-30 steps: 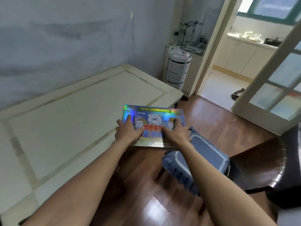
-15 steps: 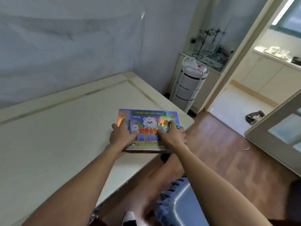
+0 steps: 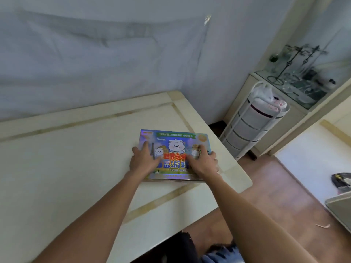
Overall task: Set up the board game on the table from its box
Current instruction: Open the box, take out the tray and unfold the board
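on the lid of the board game box, the left hand lies flat with its fingers spread and nearly straight, thumb angled toward the middle of the lid, pressing down on the left half rather than wrapping round anything. the right hand rests on the right half in much the same way, fingers extended over the printed picture and reaching the box's right edge; whether the outer fingertips curl over that edge cannot be told. both bare forearms reach in from the bottom of the view. the box is closed, lying flat on the cream bench, near the bench's far right corner, its lid showing a white cartoon bear and the words "travel around world". just past that corner a white tiered storage rack stands on the floor beside a low cabinet, whose glass top carries thin black wire stands. a pale blue-grey wall runs behind the bench, and brown wooden floor shows to the right.
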